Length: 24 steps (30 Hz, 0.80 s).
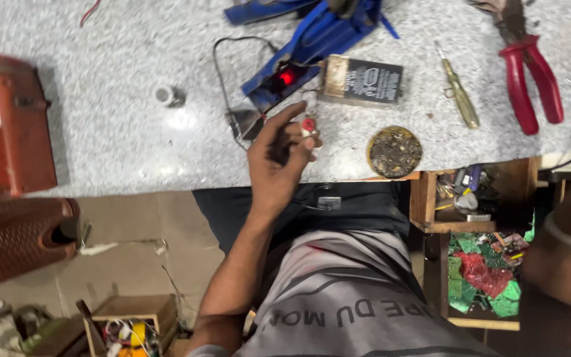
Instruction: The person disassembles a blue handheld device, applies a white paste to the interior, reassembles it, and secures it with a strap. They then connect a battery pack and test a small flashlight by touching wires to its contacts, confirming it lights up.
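1. Pinching a small red-and-white component (308, 125) at the edge of the granite worktop (114, 132), the left hand (277, 158) is clenching around it near the black battery (363, 80).
2. Judging: light, rigid, fiddly; fingertip hold suiting it.
3. Right hand: only the forearm edging in; grip untellable.
4. Lying nearby: red pliers (530, 79), screwdriver (458, 96), round tin (394, 152).

head view | worn camera, looking steeply down | close over granite worktop (133, 145) edge and wearer's lap
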### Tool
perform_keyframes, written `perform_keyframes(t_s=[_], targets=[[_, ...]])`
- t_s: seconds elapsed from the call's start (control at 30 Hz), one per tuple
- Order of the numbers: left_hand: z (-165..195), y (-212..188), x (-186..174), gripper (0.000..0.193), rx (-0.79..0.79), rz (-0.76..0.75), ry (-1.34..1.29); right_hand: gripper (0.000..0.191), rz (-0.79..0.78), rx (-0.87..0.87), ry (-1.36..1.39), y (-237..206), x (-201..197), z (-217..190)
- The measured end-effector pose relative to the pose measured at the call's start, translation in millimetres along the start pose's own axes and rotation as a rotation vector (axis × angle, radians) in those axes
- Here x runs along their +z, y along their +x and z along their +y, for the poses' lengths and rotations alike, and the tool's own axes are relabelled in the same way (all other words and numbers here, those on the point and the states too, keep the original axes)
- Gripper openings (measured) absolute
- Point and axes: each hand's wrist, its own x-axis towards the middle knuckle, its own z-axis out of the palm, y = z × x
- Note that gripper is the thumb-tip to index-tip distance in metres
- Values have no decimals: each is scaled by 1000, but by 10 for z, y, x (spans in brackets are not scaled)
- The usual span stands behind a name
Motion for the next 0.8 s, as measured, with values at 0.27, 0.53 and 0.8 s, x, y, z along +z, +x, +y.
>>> perform_keyframes(t_s=[0.27, 0.53, 0.8], targets=[[-114, -25, 102, 48, 53, 97, -5, 20, -389, -3, 295, -305, 947, -609], [-147, -93, 357, 42, 255, 246, 363, 31, -540, -117, -57, -487, 1216, -811], [-147, -77, 388, 41, 358, 260, 481, 29, -508, -319, -205, -450, 1254, -864]])
